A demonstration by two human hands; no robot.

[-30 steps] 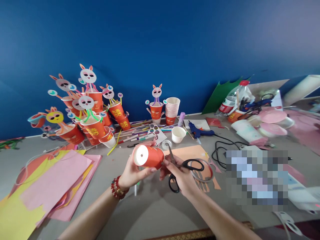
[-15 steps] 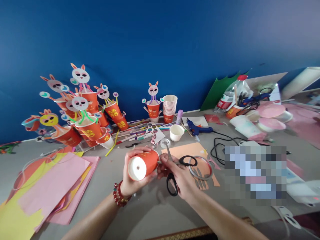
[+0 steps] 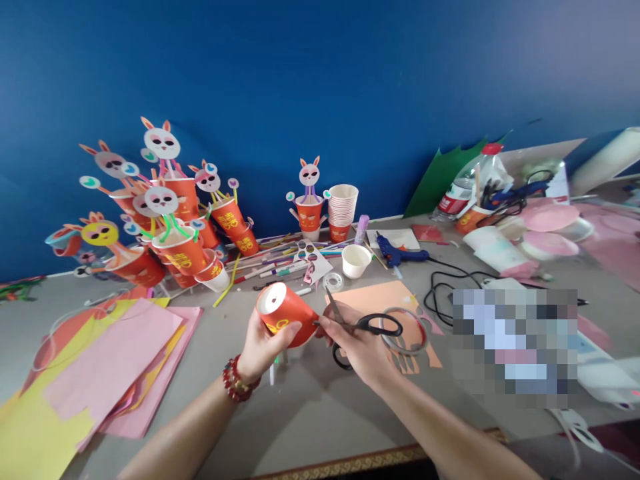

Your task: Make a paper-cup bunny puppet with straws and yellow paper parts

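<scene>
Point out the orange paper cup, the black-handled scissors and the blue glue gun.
orange paper cup (image 3: 287,312): head view, on its side wall.
black-handled scissors (image 3: 381,325): head view, on the upper handle loop.
blue glue gun (image 3: 395,254): head view, on its body.

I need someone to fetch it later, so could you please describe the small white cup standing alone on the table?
Start at the tall stack of cups against the blue wall. Just in front of it, left of the blue glue gun, stands the white cup. Unlike the orange cups, it is plain white, short and open-topped.
</scene>
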